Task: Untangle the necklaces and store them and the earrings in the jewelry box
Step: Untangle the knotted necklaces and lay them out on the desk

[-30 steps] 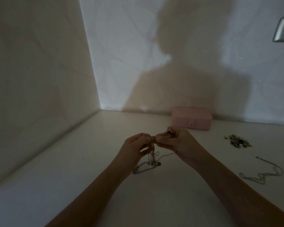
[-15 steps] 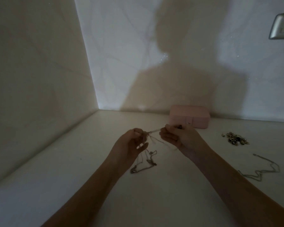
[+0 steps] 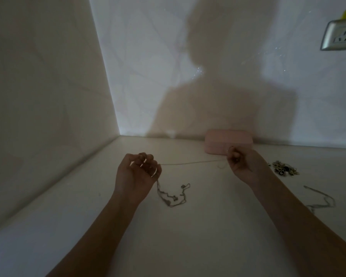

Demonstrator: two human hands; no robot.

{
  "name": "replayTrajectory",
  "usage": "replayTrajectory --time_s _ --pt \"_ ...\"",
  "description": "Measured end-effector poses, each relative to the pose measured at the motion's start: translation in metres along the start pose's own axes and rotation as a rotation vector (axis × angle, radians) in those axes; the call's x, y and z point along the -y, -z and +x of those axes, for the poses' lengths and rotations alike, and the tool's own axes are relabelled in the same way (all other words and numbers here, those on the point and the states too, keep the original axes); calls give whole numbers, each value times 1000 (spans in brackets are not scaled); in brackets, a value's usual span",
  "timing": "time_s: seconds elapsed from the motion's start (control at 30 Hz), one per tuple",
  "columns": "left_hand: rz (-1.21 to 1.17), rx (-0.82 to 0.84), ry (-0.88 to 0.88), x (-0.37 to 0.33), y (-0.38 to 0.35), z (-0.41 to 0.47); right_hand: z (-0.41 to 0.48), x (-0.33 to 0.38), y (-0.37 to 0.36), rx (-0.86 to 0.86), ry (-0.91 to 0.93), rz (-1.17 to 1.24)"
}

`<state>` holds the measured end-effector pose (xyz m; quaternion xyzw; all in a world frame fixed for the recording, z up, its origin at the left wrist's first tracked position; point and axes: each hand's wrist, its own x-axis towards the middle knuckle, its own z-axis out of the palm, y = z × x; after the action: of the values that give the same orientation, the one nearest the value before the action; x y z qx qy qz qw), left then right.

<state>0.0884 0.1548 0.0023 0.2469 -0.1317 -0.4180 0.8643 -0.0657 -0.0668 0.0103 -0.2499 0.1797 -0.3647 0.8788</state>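
Metal chain [image 3: 188,162], super fine, is stretched in a near-straight line between both hands above the pale, smooth surface [image 3: 208,246]. The left hand [image 3: 137,172] has its fingers curled round one end. Out of the bottom of that fist a tangled bunch [image 3: 172,196] of more thin chains droops down and lies in loose squiggly loops on the surface, just right of the wrist. The right hand [image 3: 241,164] pinches the other end of the strand with curled fingers, and a short bit curls off just left of it. Right behind the right hand sits the jewelry box [image 3: 228,141]: pink, low, rounded corners, lid down. The earrings [image 3: 284,169] are a little glinty heap just right of that hand. A separate necklace [image 3: 320,200] lies in a zigzag further right, beside the forearm. Lighting's dim, so I can't make out the link shapes.
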Motion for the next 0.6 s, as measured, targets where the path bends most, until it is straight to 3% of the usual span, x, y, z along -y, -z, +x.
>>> replayTrajectory --time_s 0.13,0.23,0.4,0.5,0.6 --pt "-28 -120 -30 -3 7 2 4 8 8 -19 33 -247" --pt "22 -260 -102 -7 12 6 2 13 11 -78 149 -570" --pt "400 -427 -287 -9 13 9 1 18 14 -145 354 -1295" --pt "829 -304 -373 -1 5 3 0 7 15 -74 298 -1600" --pt "1194 -76 -303 14 -6 -5 -2 -5 12 -5 307 -1846"
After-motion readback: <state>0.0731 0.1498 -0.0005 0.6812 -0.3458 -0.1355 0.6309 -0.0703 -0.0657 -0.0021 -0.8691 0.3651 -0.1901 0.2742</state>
